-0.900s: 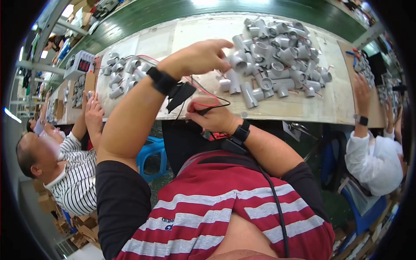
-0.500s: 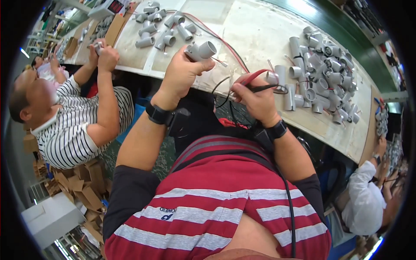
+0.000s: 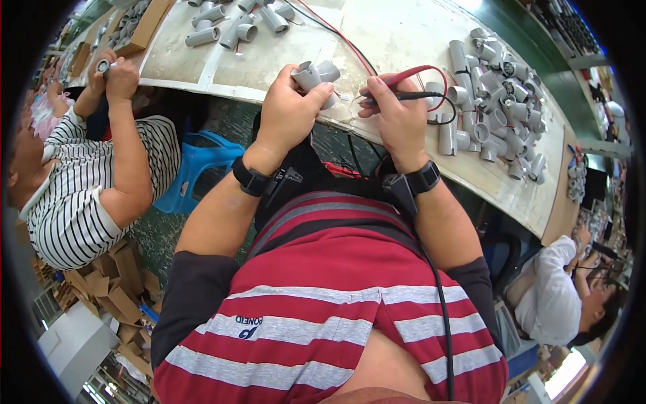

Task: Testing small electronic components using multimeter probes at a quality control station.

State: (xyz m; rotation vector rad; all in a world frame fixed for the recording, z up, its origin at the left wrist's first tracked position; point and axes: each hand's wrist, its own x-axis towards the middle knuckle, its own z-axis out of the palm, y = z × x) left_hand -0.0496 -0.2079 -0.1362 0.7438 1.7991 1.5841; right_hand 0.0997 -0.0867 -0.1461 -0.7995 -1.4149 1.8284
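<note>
My left hand [image 3: 288, 114] is closed around a grey plastic tee-shaped pipe fitting [image 3: 307, 78], holding it just above the table's near edge. A small white connector [image 3: 344, 97] on short wires sticks out of the fitting toward my other hand. In my right hand [image 3: 398, 124], two test probes are pinched together, a red probe [image 3: 402, 75] and a black probe [image 3: 406, 96]. Their tips point left at the connector; whether they touch it I cannot tell. Both probes trail leads back over the table.
A large heap of grey fittings [image 3: 501, 111] lies on the right of the table [image 3: 397, 40]. More fittings [image 3: 237, 30] lie at the far left. A co-worker in stripes [image 3: 94, 195] sits left beside a blue stool [image 3: 195, 168]; another person [image 3: 548, 293] sits at right.
The fitting has turned in my left hand and its connector now faces the probes. My right hand has lifted slightly, bringing the probe tips near the connector. The whole view has shifted.
</note>
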